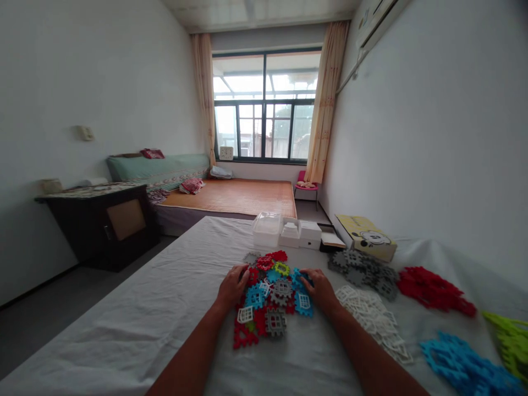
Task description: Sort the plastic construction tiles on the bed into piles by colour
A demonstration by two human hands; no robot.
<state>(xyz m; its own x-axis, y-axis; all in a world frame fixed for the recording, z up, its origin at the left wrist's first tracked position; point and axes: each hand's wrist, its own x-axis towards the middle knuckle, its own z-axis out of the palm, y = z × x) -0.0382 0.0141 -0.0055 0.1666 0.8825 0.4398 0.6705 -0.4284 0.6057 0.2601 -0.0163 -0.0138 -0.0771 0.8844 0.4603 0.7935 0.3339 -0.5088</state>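
Observation:
A mixed heap of square plastic interlocking tiles [270,294] in red, blue, grey, green and white lies on the white-sheeted table [144,319]. My left hand [233,286] rests on the heap's left edge, fingers curled over red tiles. On the heap's right edge my right hand [319,289] has its fingers bent over blue tiles. Whether either hand grips a tile is hidden.
Sorted piles sit to the right: grey tiles [363,267], white tiles [373,319], red tiles [433,289], blue tiles [466,366], green tiles [509,341]. White plastic boxes [286,231] and a cardboard box [365,236] stand at the table's far end. Beyond are a bed and a dark cabinet.

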